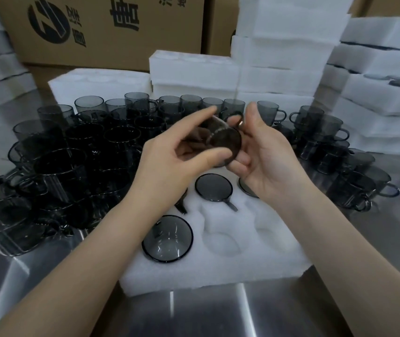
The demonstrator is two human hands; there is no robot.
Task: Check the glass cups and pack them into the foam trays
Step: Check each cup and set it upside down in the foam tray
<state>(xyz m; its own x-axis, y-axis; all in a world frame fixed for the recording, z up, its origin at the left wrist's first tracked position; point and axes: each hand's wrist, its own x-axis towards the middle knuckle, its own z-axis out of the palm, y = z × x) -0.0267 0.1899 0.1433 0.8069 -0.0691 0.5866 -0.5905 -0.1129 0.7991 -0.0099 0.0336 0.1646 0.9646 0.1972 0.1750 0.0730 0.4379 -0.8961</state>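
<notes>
Above steel table (376, 276), both hands, left (169, 164) and right (267, 161), grip one smoky glass cup (220, 142).

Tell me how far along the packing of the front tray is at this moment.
Done: at least three packed cups sit in the foam tray. In hand: left hand and right hand grip the held cup, apparently checking it. Left: two empty pockets, plus many loose cups on the table.
</notes>
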